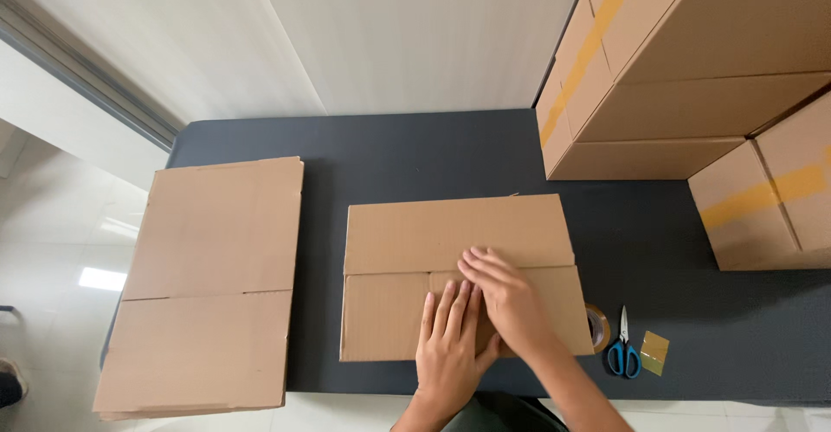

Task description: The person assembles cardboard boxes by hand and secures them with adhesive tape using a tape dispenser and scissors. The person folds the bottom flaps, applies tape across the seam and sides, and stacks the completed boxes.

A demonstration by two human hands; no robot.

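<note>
Both hands flat, fingers spread, on cardboard box (459,272) at bench (415,155) front edge, mid: left hand (450,341) pressing near flap, right hand (506,298) overlapping it w/ fingertips at flap seam. Nothing pinched. Scissors (622,350) just right of box.

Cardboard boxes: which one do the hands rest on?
The middle box, flaps folded shut; both hands lie flat on it. The flattened stack lies left, taped boxes right.

A plain brown cardboard box (459,272) sits at the lower centre of the frame on the dark table (415,151), its two top flaps folded shut and meeting along a horizontal seam, with both palms pressed flat across that seam
</note>
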